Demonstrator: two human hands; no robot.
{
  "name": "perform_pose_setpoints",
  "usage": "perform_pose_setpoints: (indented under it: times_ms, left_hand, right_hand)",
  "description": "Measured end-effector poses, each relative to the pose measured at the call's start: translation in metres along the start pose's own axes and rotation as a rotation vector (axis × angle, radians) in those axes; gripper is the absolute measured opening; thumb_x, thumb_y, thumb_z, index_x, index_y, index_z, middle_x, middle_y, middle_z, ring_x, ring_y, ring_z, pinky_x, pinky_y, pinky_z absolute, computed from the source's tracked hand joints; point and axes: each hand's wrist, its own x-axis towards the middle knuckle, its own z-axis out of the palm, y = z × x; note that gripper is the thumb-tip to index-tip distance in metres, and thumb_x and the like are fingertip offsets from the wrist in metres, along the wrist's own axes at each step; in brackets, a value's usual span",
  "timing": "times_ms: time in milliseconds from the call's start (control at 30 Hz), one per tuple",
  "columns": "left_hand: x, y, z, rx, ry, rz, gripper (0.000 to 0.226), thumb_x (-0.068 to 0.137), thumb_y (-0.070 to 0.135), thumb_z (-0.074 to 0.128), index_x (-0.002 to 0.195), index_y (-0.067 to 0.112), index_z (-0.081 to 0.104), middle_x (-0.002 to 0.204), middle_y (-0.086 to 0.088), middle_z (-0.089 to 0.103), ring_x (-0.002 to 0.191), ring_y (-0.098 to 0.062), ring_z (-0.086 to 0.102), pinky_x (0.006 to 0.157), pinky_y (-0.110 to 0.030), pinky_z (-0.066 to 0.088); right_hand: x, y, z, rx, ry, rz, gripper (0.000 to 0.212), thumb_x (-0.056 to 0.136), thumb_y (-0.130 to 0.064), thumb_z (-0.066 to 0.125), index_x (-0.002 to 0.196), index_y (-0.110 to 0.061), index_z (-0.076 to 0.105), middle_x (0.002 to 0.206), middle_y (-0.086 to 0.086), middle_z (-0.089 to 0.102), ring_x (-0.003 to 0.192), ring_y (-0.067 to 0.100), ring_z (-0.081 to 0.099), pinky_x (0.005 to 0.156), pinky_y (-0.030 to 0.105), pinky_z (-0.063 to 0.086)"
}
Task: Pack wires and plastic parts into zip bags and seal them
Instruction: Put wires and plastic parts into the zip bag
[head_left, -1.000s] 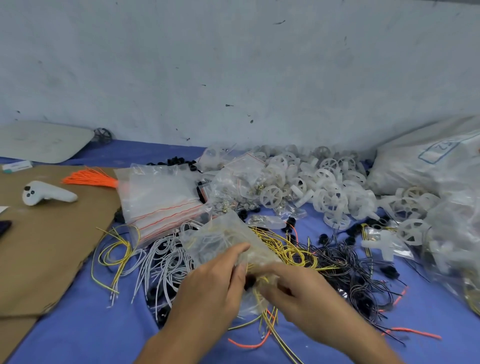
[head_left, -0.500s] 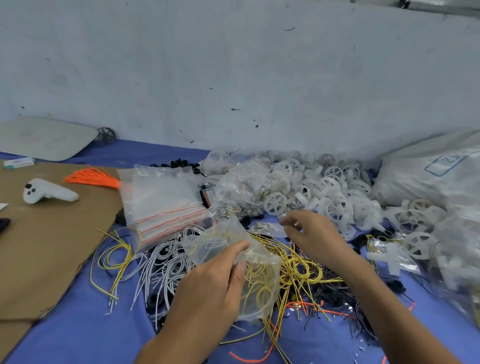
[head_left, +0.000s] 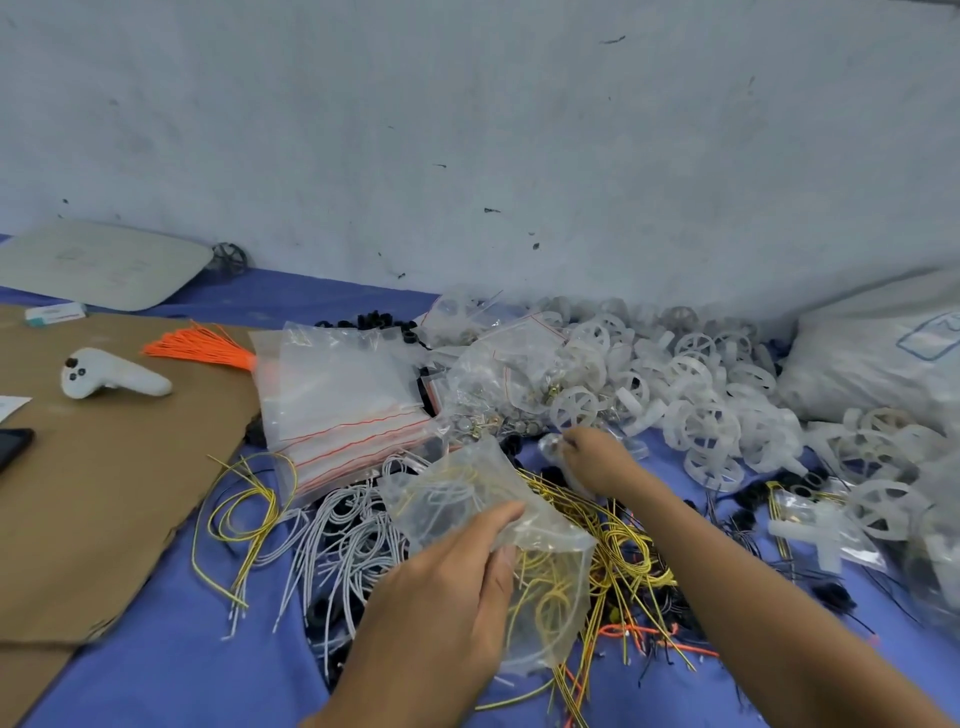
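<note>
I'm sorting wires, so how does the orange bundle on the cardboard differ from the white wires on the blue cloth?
The orange bundle is straight and tightly gathered; the white wires are looped and spread loose. The orange bundle lies on the cardboard; the white wires lie on the blue cloth. Both are thin and unbagged.

Blue cloth (head_left: 156, 670) bears cardboard (head_left: 104, 493), wires (head_left: 343, 535), wheels (head_left: 711, 426).

Scuffed pale wall (head_left: 467, 130), blue tablecloth (head_left: 156, 665).

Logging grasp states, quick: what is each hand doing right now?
Left hand: closed on the zip bag of yellow wires.
Right hand: fingers pinched at the small parts; what it holds cannot be told.
</note>
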Motion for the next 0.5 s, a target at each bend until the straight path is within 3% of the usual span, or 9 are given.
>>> perform_pose_setpoints:
  times_ms: [67, 133, 200, 267, 333, 400, 500]
  left_hand:
    - [0.001, 0.000, 0.000, 0.002, -0.002, -0.003, 0.040, 0.098, 0.052, 0.034, 0.137, 0.055, 0.030, 0.072, 0.034, 0.046, 0.080, 0.017, 0.046, 0.066, -0.010, 0.032]
    - [0.001, 0.000, 0.000, -0.005, -0.003, -0.006, 0.040, 0.097, 0.052, 0.034, 0.137, 0.055, 0.030, 0.072, 0.033, 0.048, 0.082, 0.016, 0.047, 0.064, -0.009, 0.033]
    - [0.002, 0.001, 0.000, -0.021, 0.000, -0.010, 0.040, 0.097, 0.053, 0.034, 0.136, 0.055, 0.032, 0.076, 0.032, 0.053, 0.083, 0.011, 0.050, 0.061, -0.012, 0.034]
    - [0.003, 0.004, 0.000, -0.035, 0.004, -0.011, 0.043, 0.093, 0.058, 0.028, 0.136, 0.054, 0.035, 0.076, 0.029, 0.054, 0.079, 0.007, 0.052, 0.060, -0.014, 0.034]
    - [0.003, 0.005, 0.001, -0.030, 0.013, -0.008, 0.049, 0.089, 0.062, 0.024, 0.135, 0.053, 0.038, 0.072, 0.026, 0.054, 0.072, 0.003, 0.052, 0.061, -0.017, 0.034]
    - [0.004, 0.006, 0.003, -0.015, 0.018, -0.007, 0.048, 0.090, 0.060, 0.026, 0.135, 0.051, 0.041, 0.074, 0.025, 0.054, 0.069, -0.001, 0.050, 0.065, -0.025, 0.038]
    - [-0.001, 0.007, 0.008, -0.018, 0.004, -0.012, 0.038, 0.096, 0.050, 0.040, 0.134, 0.047, 0.045, 0.074, 0.023, 0.053, 0.069, -0.003, 0.051, 0.070, -0.032, 0.045]
  right_hand:
    - [-0.010, 0.006, -0.012, 0.162, 0.070, 0.061, 0.029, 0.104, -0.019, 0.038, 0.077, -0.012, 0.049, 0.072, 0.007, 0.052, 0.073, 0.027, 0.052, 0.056, 0.032, 0.033]
    - [-0.030, 0.008, -0.029, 0.433, 0.124, 0.141, 0.027, 0.105, -0.023, 0.039, 0.090, -0.009, 0.058, 0.071, 0.006, 0.050, 0.066, 0.021, 0.045, 0.057, 0.031, 0.031]
    - [-0.057, 0.011, -0.046, 0.771, 0.136, 0.174, 0.029, 0.105, -0.024, 0.038, 0.109, -0.007, 0.062, 0.087, 0.012, 0.056, 0.074, 0.020, 0.048, 0.067, 0.030, 0.036]
    - [-0.096, 0.007, -0.065, 1.080, 0.124, 0.152, 0.027, 0.105, -0.025, 0.041, 0.112, -0.020, 0.066, 0.113, 0.003, 0.067, 0.095, 0.017, 0.061, 0.080, 0.031, 0.046]
    - [-0.141, 0.000, -0.079, 1.367, 0.067, 0.087, 0.024, 0.102, -0.027, 0.048, 0.109, -0.023, 0.071, 0.116, 0.003, 0.071, 0.100, 0.017, 0.069, 0.078, 0.029, 0.055]
    - [-0.188, -0.003, -0.082, 1.536, 0.024, 0.047, 0.024, 0.092, -0.031, 0.062, 0.109, -0.019, 0.073, 0.111, 0.008, 0.073, 0.094, 0.021, 0.072, 0.069, 0.028, 0.057]
    - [-0.237, -0.011, -0.064, 1.557, -0.122, 0.028, 0.038, 0.090, -0.033, 0.064, 0.125, -0.018, 0.065, 0.110, 0.005, 0.072, 0.098, 0.020, 0.070, 0.078, 0.030, 0.056]
